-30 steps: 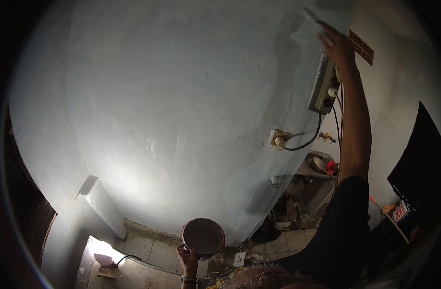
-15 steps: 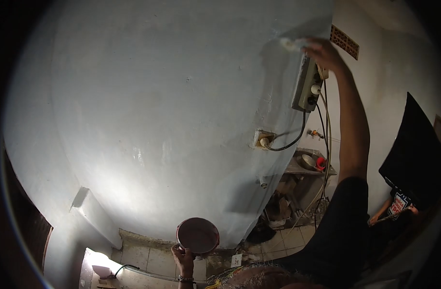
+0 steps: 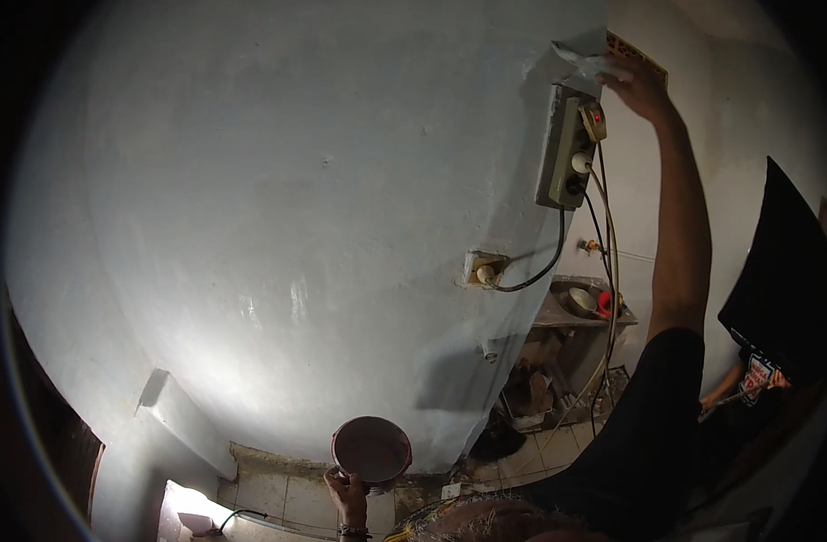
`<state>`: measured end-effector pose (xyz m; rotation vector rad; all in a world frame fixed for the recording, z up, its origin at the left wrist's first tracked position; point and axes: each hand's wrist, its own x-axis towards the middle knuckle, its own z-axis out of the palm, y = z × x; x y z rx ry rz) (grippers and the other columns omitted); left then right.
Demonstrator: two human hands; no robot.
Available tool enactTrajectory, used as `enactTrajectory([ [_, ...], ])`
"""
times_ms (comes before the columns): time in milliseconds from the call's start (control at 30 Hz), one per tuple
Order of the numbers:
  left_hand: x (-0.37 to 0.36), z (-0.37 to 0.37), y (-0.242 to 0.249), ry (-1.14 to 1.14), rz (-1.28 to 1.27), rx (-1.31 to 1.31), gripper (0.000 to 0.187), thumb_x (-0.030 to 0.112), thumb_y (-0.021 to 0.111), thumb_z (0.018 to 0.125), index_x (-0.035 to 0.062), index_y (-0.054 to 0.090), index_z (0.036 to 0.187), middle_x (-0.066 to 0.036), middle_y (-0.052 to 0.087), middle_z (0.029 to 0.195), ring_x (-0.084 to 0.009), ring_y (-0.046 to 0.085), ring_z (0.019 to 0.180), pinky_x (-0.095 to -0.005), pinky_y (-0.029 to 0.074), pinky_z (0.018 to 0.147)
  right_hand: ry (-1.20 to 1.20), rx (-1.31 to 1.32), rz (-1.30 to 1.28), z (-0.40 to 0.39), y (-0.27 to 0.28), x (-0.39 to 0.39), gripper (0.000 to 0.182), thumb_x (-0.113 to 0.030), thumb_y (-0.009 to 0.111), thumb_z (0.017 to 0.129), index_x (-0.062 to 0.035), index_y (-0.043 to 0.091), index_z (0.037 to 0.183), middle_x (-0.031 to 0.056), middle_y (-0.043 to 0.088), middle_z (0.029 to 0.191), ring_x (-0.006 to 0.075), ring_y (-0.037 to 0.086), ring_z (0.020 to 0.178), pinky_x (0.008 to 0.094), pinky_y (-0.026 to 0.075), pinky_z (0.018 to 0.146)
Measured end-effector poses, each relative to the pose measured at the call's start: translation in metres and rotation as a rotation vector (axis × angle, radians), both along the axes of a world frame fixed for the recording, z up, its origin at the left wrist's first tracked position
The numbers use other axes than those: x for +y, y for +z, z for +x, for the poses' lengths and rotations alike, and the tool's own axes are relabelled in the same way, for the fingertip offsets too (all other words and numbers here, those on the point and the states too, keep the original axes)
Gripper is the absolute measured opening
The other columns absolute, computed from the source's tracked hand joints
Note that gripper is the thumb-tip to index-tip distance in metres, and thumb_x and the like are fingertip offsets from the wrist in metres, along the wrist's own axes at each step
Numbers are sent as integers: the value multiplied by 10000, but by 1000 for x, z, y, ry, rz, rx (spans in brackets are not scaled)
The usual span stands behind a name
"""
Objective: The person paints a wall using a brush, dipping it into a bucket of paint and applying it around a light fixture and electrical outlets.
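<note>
My left hand, with a bracelet at the wrist, grips the near rim of a round reddish bucket low in front of the wall. Greyish matter covers the bucket's inside. My right arm is stretched up to the right. At its end, my right hand is closed around a pale, flat tool that looks like a paintbrush, its outline blurred. The brush is at the edge of the grey wall, just above a power strip with plugs in it.
Cables hang from the strip; one runs to a wall socket. Behind the wall edge, a shelf holds a bowl and a red item. A lamp glows at lower left. Another person is at the right.
My right hand has moved the brush up and right toward the wall's edge, above the power strip. The view has shifted slightly; the left hand still holds the bucket.
</note>
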<state>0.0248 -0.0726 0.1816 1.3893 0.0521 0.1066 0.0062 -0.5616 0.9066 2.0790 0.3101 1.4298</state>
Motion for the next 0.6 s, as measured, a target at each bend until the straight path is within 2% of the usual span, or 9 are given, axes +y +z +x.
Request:
enactTrajectory([
  [33, -2, 1, 11, -2, 29, 14, 352, 2, 580, 804, 15, 399, 1106, -73, 547, 721, -118, 543, 527, -259, 457, 457, 136, 26, 90, -11, 1, 10, 340, -329, 649, 879, -201, 637, 1194, 26, 692, 836, 195, 654, 739, 333, 521, 708],
  [67, -4, 2, 18, -6, 57, 29, 354, 4, 581, 804, 17, 398, 1107, -73, 545, 719, -118, 544, 526, -258, 456, 455, 41, 239, 669, -40, 6, 45, 318, -237, 653, 875, -143, 641, 1179, -2, 659, 892, 60, 506, 643, 226, 449, 615],
  [133, -8, 14, 3, -50, 98, 1, 356, 5, 580, 806, 13, 393, 1108, -75, 544, 719, -122, 550, 527, -262, 459, 451, 260, 256, 686, -44, 22, 23, 352, -305, 667, 864, -141, 648, 1175, -37, 590, 739, 57, 442, 557, 229, 420, 545],
  [233, -20, 20, 6, -83, 76, 38, 355, 4, 578, 807, 12, 390, 1108, -77, 544, 718, -127, 556, 527, -267, 461, 443, 313, 282, 784, -35, 26, 8, 418, -333, 706, 828, -73, 634, 1147, -33, 611, 789, 46, 447, 542, 212, 388, 517],
  [333, -30, 18, 22, -86, -15, 38, 349, 4, 579, 808, 11, 393, 1103, -78, 545, 717, -127, 555, 522, -267, 459, 436, 166, 356, 754, -32, 23, 12, 434, -372, 722, 806, -83, 641, 1120, -22, 619, 802, 50, 469, 566, 215, 389, 509],
  [367, -33, 18, 24, -85, -52, 25, 346, 5, 580, 808, 10, 394, 1100, -79, 545, 716, -126, 553, 520, -266, 457, 433, 182, 393, 770, -38, 20, 15, 419, -370, 725, 802, -87, 650, 1101, -12, 623, 801, 53, 486, 584, 222, 394, 513],
  [500, -37, 21, 27, -65, 29, -13, 343, 9, 588, 810, 10, 394, 1093, -86, 551, 724, -124, 549, 511, -260, 450, 427, 22, 321, 696, -52, 26, 6, 413, -353, 717, 807, -84, 653, 1113, -11, 627, 799, 51, 472, 577, 221, 389, 518],
  [600, -37, 25, 27, -88, 49, -4, 345, 14, 590, 810, 9, 395, 1094, -88, 557, 732, -128, 556, 517, -262, 456, 431, 141, 352, 766, -51, 29, 2, 396, -341, 712, 810, -86, 658, 1108, -19, 613, 774, 45, 465, 590, 215, 379, 527],
])
